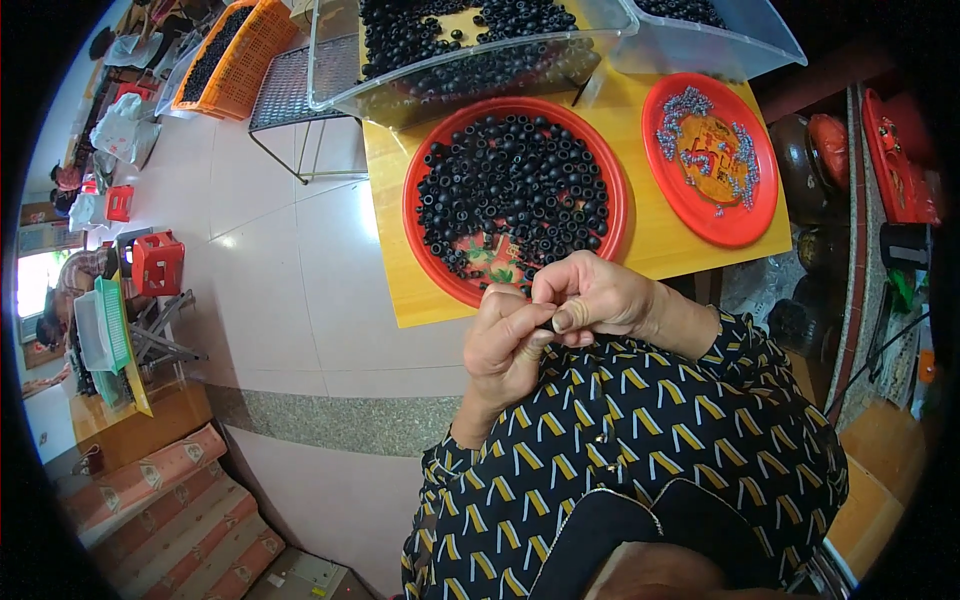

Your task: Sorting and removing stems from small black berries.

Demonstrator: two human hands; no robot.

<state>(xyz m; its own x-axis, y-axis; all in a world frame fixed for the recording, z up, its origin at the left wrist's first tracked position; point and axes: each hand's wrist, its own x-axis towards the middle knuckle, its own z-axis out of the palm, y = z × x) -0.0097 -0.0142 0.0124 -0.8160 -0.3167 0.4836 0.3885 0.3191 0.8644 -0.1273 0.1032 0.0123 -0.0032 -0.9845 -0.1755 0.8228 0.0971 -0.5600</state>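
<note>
My left hand (pixel 503 348) and my right hand (pixel 600 298) meet in front of my chest, fingers pinched together. Between their fingertips a small black piece (pixel 547 324) shows, mostly covered by the fingers. Just beyond my hands is a round red tray (pixel 415 232), heaped with black, ring-like round pieces (pixel 510 180); its patterned bottom shows near the front. To the right lies a red oval plate (pixel 735 228) with many tiny silvery-blue parts (pixel 745 165) scattered on it.
Both trays rest on a yellow table (pixel 405 290). Behind them stand clear plastic bins (pixel 470 65) of black pieces. Left of the table is a dark metal-framed stand (pixel 300 90), near an orange crate (pixel 228 62). Farther left are a red stool (pixel 158 264) and another person (pixel 75 280).
</note>
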